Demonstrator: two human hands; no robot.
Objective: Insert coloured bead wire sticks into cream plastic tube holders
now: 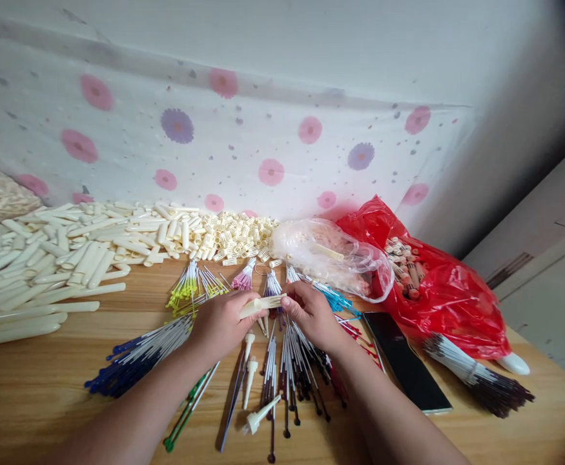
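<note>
My left hand (218, 324) is closed around a cream plastic tube (259, 305), held level above the table. At the tube's right end, the thumb and fingers of my right hand (314, 318) pinch; thin pale prongs or sticks show there, too small to make out. Below my hands lie several cream pointed plastic pieces (252, 381) and a pair of tweezers (232, 397). Fanned around them are bundles of white sticks with coloured ends: dark blue (137, 355), yellow (185, 284), pink (243, 278), light blue (335, 298) and black (301, 361).
Cream tubes (88, 258) pile up at the left, beside short slotted cream pieces (238, 236). A clear plastic bag (311, 239) and a red bag (456, 316) stand at the back right. Nearer are a black flat rectangle (408, 365) and a tied dark-tipped bundle (478, 374).
</note>
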